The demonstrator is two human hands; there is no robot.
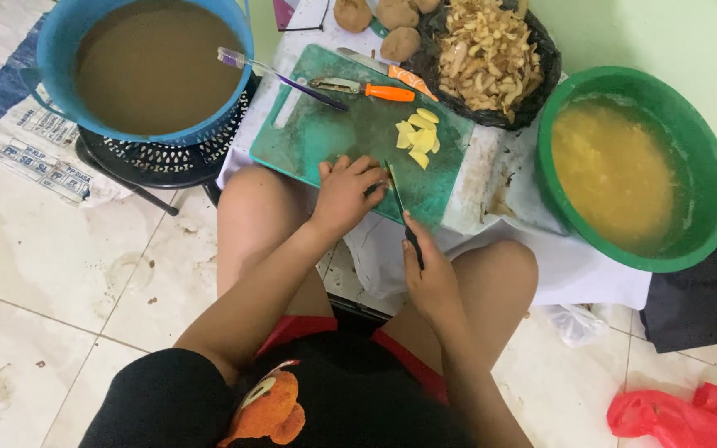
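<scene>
Green plastic, the cutting board [325,137] lies across the person's knees and serves as the landmark. At its near edge the left hand [347,191] is curled down over something it presses to the board; what it covers cannot be seen. Just beside it, the right hand [430,278] is closed around the dark handle of a knife [397,203], blade pointing onto the board. Yellow potato pieces [418,137] sit near the board's middle, an orange peeler [365,89] at its far edge. Left of the board stands a blue bucket [64,37] of brown water; right, a green basin [711,166].
</scene>
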